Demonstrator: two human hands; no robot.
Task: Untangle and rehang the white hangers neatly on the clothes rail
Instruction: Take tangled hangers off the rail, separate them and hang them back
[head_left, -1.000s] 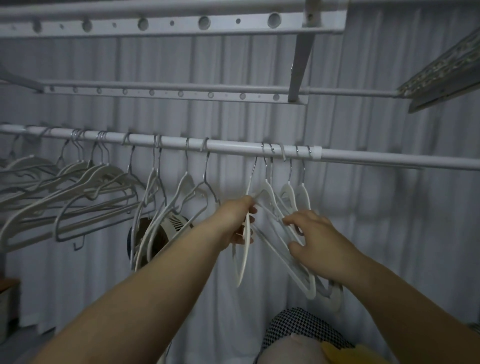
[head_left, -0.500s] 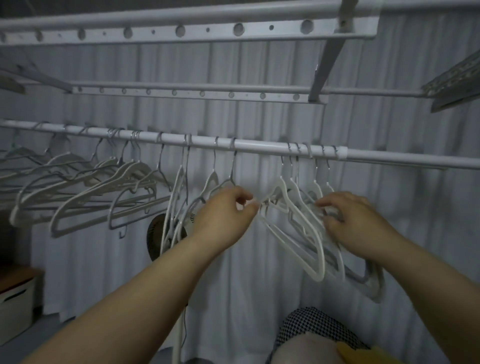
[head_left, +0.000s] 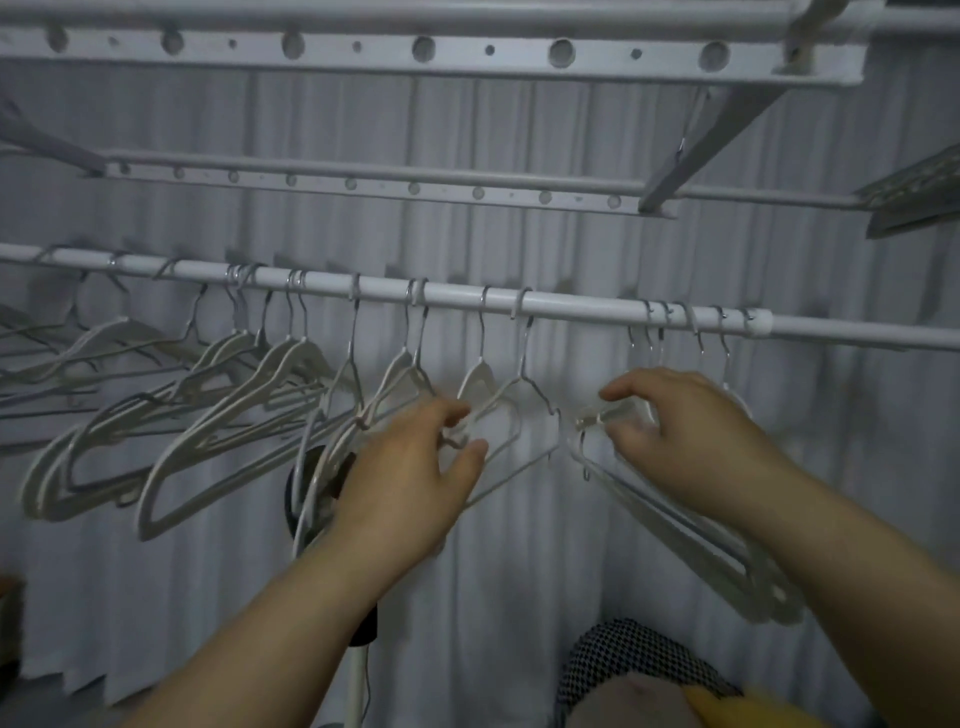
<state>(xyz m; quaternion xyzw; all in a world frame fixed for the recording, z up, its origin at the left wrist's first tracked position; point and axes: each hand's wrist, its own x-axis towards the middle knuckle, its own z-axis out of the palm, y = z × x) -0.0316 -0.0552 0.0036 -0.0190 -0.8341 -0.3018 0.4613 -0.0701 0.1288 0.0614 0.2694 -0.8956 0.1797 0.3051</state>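
- While both hands work just below the clothes rail (head_left: 571, 306), the left hand (head_left: 410, 483) curls its fingers (head_left: 447, 413) and thumb around the shoulder of a white hanger (head_left: 496, 399).
- The right hand (head_left: 685, 441) pinches the near tip of a bunch of hangers (head_left: 701, 540), its fingers narrow around it.
- That bunch slants from the right fingers down and away to the right. Its hooks sit on the rail above them.
- The two pinched ends nearly meet between the hands, so pulling them apart sideways looks like the next move.
- No brand, label or writing can be read.
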